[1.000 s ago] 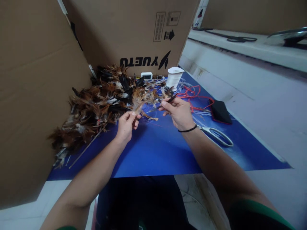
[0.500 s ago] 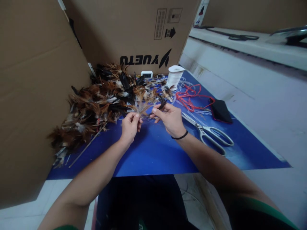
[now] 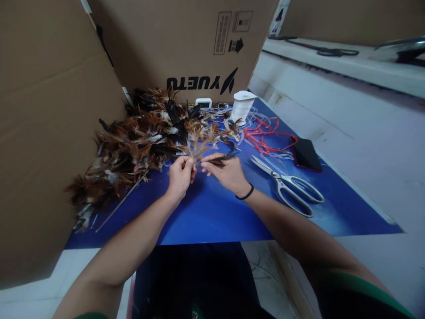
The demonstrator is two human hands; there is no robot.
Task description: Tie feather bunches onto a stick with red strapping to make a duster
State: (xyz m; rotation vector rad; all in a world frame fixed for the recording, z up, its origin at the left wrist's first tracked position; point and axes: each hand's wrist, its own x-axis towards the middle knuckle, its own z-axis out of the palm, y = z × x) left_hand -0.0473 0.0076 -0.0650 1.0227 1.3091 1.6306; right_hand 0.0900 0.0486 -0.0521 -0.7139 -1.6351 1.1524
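Observation:
Between thumb and fingers, my left hand (image 3: 180, 176) pinches a small bunch of brown and grey feathers (image 3: 197, 149) that fans upward. Close beside it on the right, my right hand (image 3: 229, 173) is closed on a dark feather (image 3: 223, 158), whose tip points right. The fingertips of the two hands nearly meet; whether they touch I cannot tell. A large heap of brown, black and white feathers (image 3: 133, 141) lies left of and beyond my left hand. Silver scissors (image 3: 282, 180) rest partly open on the blue table to the right of my right hand.
Cardboard panels (image 3: 156, 40) stand at the back and left of the blue table (image 3: 212, 221). Behind my hands are a white spool (image 3: 241, 108) and a small white device (image 3: 203, 103). Red string (image 3: 260, 135) and a dark phone (image 3: 306, 153) lie on the right, near the wall.
My right hand has moved left, closer to my left hand, bringing the dark feather towards the bunch. The feather now lies flatter, tip to the right. My left hand has barely moved.

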